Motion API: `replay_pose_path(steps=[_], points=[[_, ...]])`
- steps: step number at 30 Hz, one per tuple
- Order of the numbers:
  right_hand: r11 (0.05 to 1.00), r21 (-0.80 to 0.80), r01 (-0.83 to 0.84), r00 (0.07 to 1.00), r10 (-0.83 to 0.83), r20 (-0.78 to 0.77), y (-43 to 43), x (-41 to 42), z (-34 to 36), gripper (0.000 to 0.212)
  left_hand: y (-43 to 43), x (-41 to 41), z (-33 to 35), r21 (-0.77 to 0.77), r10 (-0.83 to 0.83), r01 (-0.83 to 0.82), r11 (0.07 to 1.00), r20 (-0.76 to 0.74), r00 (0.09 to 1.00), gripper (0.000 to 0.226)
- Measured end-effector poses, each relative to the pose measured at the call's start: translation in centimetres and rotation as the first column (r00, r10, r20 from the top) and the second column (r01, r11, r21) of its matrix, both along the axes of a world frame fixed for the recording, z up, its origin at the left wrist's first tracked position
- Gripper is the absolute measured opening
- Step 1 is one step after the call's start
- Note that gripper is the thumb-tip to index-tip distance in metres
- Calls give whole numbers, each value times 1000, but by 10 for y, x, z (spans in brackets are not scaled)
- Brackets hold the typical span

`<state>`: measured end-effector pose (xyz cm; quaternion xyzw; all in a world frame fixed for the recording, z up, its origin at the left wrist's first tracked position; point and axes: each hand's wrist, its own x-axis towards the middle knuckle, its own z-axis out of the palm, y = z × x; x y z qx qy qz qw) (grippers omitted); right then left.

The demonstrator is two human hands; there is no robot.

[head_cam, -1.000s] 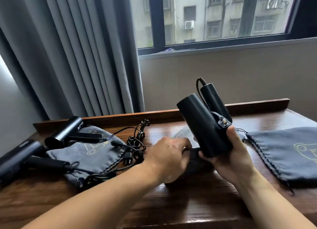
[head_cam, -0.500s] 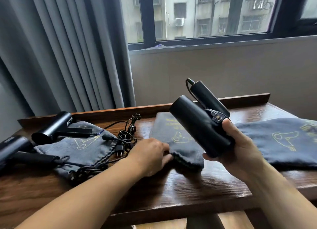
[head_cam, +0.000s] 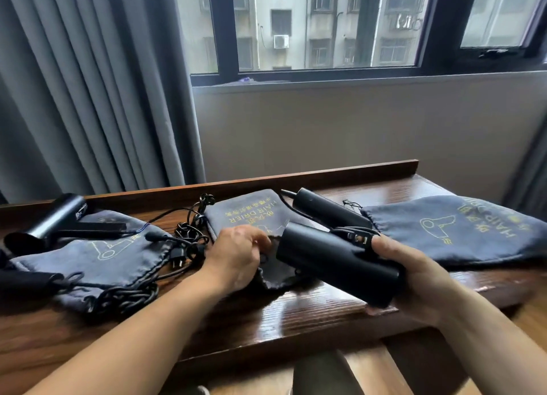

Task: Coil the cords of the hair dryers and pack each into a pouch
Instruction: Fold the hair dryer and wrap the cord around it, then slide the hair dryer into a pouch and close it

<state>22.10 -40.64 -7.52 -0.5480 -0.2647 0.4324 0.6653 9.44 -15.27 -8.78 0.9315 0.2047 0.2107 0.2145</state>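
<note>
My right hand (head_cam: 414, 276) grips a black hair dryer (head_cam: 334, 255) by its barrel, the cord wound at the folded handle, its muzzle pointing left at the mouth of a dark grey pouch (head_cam: 248, 214). My left hand (head_cam: 236, 255) pinches that pouch's open edge on the wooden table (head_cam: 296, 314). A second hair dryer (head_cam: 56, 220) lies at the far left on another pouch (head_cam: 97, 258), with loose tangled cords (head_cam: 189, 232) beside it. A third dryer's handle (head_cam: 26, 277) shows at the left edge.
A further pouch (head_cam: 461, 232) with a yellow dryer drawing lies flat at the right. A raised wooden lip (head_cam: 266, 181) runs along the table's back, under a wall and window. Grey curtains (head_cam: 88, 84) hang at the left.
My right hand has lowered the dryer from upright to lying nearly level, muzzle at the pouch mouth. My left hand has taken hold of the pouch's edge. The camera has tilted down.
</note>
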Motion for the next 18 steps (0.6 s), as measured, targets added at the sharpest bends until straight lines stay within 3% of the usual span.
replay_pose_path(steps=[3,9,14,18], points=[[997,-39,-72,996,73,43,-7,0,9,82,-2,1,1,18,53,-54,998,36,998,36],[972,-150,-180,983,184,17,-19,2,19,80,-2,-10,16,9,-15,14,1000,100,995,82],[948,-260,-186,982,170,-83,-18,-3,28,75,-2,-9,21,52,-88,85,995,57,995,88],[924,-374,-81,996,67,-52,-9,-1,30,73,-2,-11,17,112,-130,122,986,61,990,81]])
